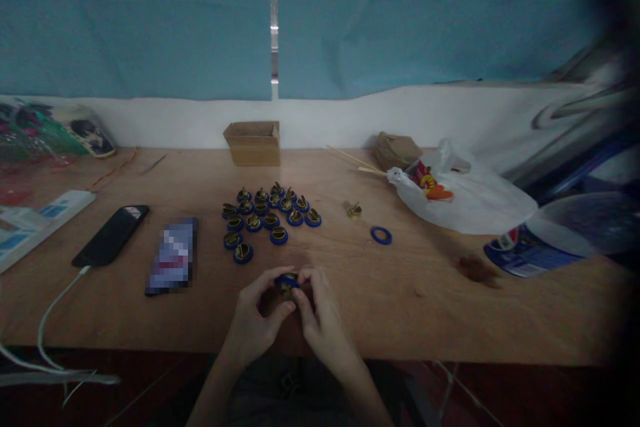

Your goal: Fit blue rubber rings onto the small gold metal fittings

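Note:
My left hand (254,318) and my right hand (321,310) meet near the table's front edge. Between their fingertips is a round brass piece with a blue ring (287,282), pinched from both sides. The fingers partly cover it, so whether the ring is fully seated I cannot tell. Beyond my hands lies a cluster of similar brass pieces in blue rings (254,221), several of them with thin fins sticking up. Off to the right, a bare brass piece (355,211) stands apart, and a loose blue ring (381,235) lies flat close to it.
A small open cardboard box (255,147) stands by the wall. On the left are a black phone-like device (111,235) on a cable, a blurred-out phone (173,255) and a power strip (45,227). A white plastic bag (470,190) and a tilted blue container (535,240) occupy the right.

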Available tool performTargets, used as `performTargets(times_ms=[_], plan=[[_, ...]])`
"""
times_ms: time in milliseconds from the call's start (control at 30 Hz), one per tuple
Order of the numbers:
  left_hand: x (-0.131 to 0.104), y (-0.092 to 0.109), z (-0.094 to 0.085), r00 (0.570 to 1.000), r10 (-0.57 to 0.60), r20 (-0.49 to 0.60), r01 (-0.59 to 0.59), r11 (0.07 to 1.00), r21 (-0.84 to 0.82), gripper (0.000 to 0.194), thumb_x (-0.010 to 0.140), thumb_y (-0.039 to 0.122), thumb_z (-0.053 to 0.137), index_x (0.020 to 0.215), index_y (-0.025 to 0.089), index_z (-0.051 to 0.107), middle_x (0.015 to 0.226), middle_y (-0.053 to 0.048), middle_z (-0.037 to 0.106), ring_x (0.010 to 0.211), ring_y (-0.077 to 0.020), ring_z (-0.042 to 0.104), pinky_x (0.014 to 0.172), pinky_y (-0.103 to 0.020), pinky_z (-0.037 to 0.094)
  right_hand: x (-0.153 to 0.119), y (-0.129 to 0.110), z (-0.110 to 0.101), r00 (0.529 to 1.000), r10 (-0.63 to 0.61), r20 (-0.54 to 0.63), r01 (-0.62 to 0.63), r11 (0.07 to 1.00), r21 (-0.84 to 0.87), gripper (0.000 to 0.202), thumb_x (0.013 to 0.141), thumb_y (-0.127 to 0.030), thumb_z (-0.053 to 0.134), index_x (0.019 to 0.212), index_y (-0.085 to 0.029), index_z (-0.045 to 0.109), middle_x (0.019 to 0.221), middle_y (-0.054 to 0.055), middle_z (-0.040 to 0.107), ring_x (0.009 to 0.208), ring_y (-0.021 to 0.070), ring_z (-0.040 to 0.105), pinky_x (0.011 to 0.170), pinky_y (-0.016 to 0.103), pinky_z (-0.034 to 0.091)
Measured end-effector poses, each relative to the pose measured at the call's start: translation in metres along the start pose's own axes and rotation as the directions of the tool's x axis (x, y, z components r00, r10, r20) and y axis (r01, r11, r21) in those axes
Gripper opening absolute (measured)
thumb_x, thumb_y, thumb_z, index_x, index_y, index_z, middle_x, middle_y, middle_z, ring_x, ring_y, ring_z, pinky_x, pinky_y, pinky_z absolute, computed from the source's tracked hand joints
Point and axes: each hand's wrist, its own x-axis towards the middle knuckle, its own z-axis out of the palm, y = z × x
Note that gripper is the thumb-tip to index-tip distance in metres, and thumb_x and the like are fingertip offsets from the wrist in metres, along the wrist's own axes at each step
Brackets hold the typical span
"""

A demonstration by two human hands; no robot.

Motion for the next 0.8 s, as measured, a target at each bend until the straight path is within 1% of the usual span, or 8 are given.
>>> performTargets(times_ms=[100,233,333,433,500,600,667,800], plan=[[0.000,-0.004,0.000,1.000,-0.002,-0.019,0.002,1.000,-0.011,0.039,0.080,0.012,0.061,0.116,0.024,0.059,0.117,-0.006,0.065,0.111,-0.0205,0.061,0.098,-0.034,0.047,0.000,-0.002,0.000,0.998,-0.020,0.061,0.022,0.999,-0.035,0.014,0.091,-0.010,0.037,0.094,-0.022,0.042,0.098,0.006,0.048,0.094,0.0180,0.050,0.085,0.033,0.044],[0.001,-0.010,0.000,0.999,-0.014,-0.048,0.009,0.995,-0.097,0.034,0.082,0.015,0.060,0.115,0.022,0.056,0.117,-0.006,0.065,0.113,-0.0205,0.060,0.099,-0.035,0.046,-0.001,-0.004,-0.001,0.992,-0.044,0.118,0.052,0.996,-0.071,0.016,0.091,-0.008,0.036,0.096,-0.022,0.043,0.106,0.007,0.046,0.102,0.0188,0.049,0.092,0.035,0.042],[0.002,-0.011,0.000,0.999,0.001,-0.055,-0.008,0.991,-0.131,0.032,0.085,0.017,0.058,0.116,0.022,0.055,0.119,-0.008,0.064,0.112,-0.0201,0.060,0.101,-0.036,0.045,-0.002,-0.007,-0.003,0.992,-0.041,0.121,0.048,0.997,-0.060,0.015,0.092,-0.011,0.039,0.100,-0.023,0.045,0.114,0.008,0.046,0.109,0.0193,0.048,0.096,0.035,0.040],[0.003,-0.009,0.000,0.998,0.021,-0.063,-0.030,0.989,-0.148,0.030,0.086,0.018,0.056,0.116,0.021,0.055,0.119,-0.009,0.063,0.114,-0.0201,0.059,0.101,-0.035,0.045,-0.002,-0.008,-0.002,0.997,-0.026,0.073,0.027,1.000,-0.005,0.011,0.094,-0.017,0.042,0.101,-0.024,0.049,0.116,0.007,0.049,0.112,0.0187,0.049,0.097,0.034,0.040],[0.002,-0.008,0.001,0.996,0.024,-0.084,-0.037,0.989,-0.144,0.027,0.086,0.018,0.056,0.113,0.021,0.056,0.116,-0.008,0.064,0.114,-0.0195,0.059,0.100,-0.033,0.046,-0.002,-0.005,-0.001,1.000,0.005,-0.017,-0.004,0.997,0.081,0.011,0.096,-0.022,0.042,0.103,-0.025,0.050,0.112,0.005,0.052,0.109,0.0176,0.051,0.095,0.033,0.041],[0.001,-0.009,0.001,0.992,0.003,-0.129,-0.022,0.988,-0.150,0.017,0.087,0.018,0.055,0.104,0.020,0.055,0.110,-0.007,0.066,0.107,-0.0182,0.062,0.095,-0.031,0.049,-0.002,0.001,0.002,0.982,0.128,-0.141,-0.092,0.967,0.238,0.018,0.095,-0.029,0.045,0.113,-0.026,0.046,0.107,0.005,0.055,0.099,0.0167,0.056,0.086,0.031,0.045],[0.000,-0.010,0.001,0.991,-0.024,-0.129,0.002,0.986,-0.168,0.012,0.087,0.019,0.056,0.099,0.020,0.054,0.109,-0.008,0.067,0.104,-0.0185,0.064,0.090,-0.030,0.051,-0.001,0.004,0.002,0.973,0.190,-0.128,-0.148,0.947,0.286,0.017,0.093,-0.033,0.048,0.108,-0.024,0.048,0.098,0.003,0.056,0.088,0.0159,0.056,0.077,0.028,0.046],[0.001,-0.007,0.002,0.993,-0.078,-0.092,0.052,0.967,-0.248,0.009,0.086,0.020,0.058,0.092,0.020,0.052,0.113,-0.010,0.067,0.108,-0.0195,0.064,0.093,-0.033,0.050,0.000,0.001,-0.002,0.980,0.195,-0.032,-0.175,0.932,0.317,0.016,0.091,-0.036,0.053,0.083,-0.022,0.049,0.076,-0.002,0.046,0.070,0.0124,0.047,0.063,0.024,0.040]])
